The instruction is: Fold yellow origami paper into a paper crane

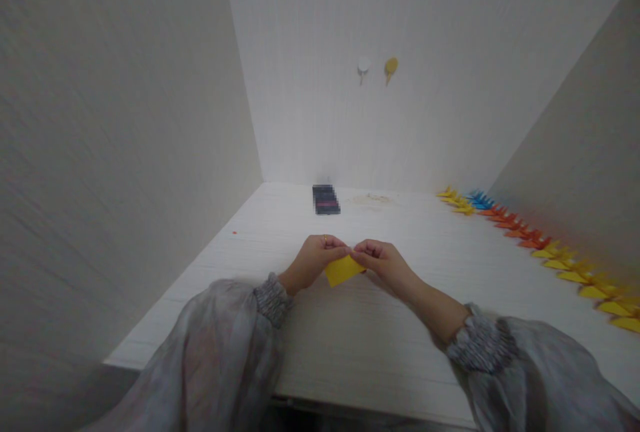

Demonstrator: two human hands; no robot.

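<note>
A small folded piece of yellow paper point(341, 270) hangs just above the white table point(350, 339), held between both hands. My left hand point(314, 260) pinches its upper left edge, fingers curled, a ring on one finger. My right hand point(383, 260) pinches the upper right edge, its fingertips meeting those of the left. Both wrists come out of grey gathered sleeves.
A row of several folded paper figures point(545, 249), yellow, blue and orange, runs along the right wall. A dark blurred block point(325, 199) lies at the back of the table. Two small hooks point(376, 68) are on the back wall. White walls close in left, back and right.
</note>
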